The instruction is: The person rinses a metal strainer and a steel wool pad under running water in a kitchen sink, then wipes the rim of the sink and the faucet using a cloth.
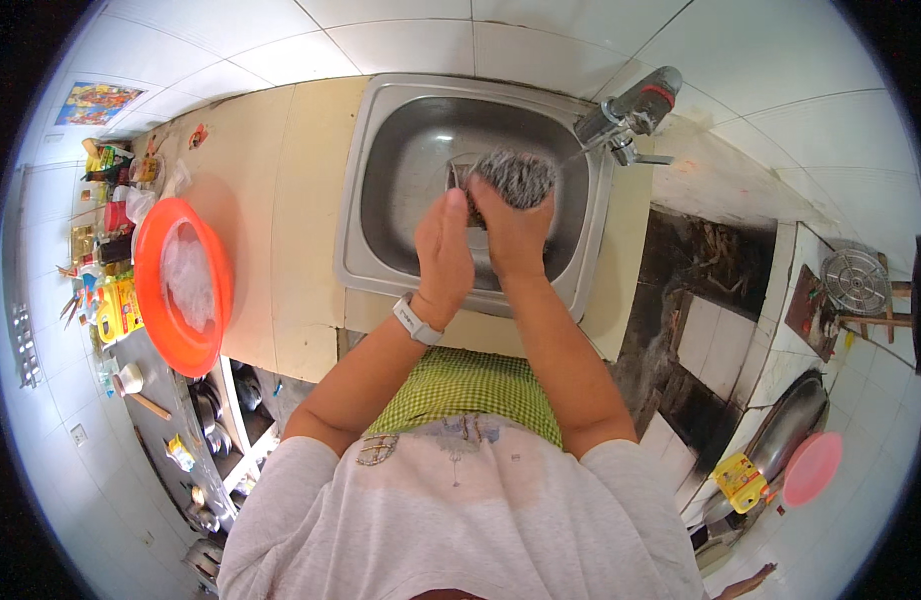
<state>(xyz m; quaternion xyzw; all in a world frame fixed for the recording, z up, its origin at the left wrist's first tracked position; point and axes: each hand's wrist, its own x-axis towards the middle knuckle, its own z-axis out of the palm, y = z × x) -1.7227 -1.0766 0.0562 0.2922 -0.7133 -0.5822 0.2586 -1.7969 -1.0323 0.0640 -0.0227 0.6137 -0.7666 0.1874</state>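
Both of my hands are over a stainless steel sink [397, 217]. My right hand [517, 232] grips a shaggy grey scrubbing cloth or pad [517, 178] below the faucet [629, 116]. Close beside it, my left hand [445, 251], with a pale wristband above it, has its thumb along the edge of a small dark item [461, 174]. That item lies between the two hands and is mostly covered, so its kind is unclear. The sink's bottom shows around the hands.
An orange basin [151, 292] holding white suds stands on the counter [303, 225] at left. Behind it are several bottles and a yellow jug [119, 309]. On the right are a sooty stove recess [712, 247], a wok [790, 416], another yellow jug [739, 481] and a pink basin [813, 469].
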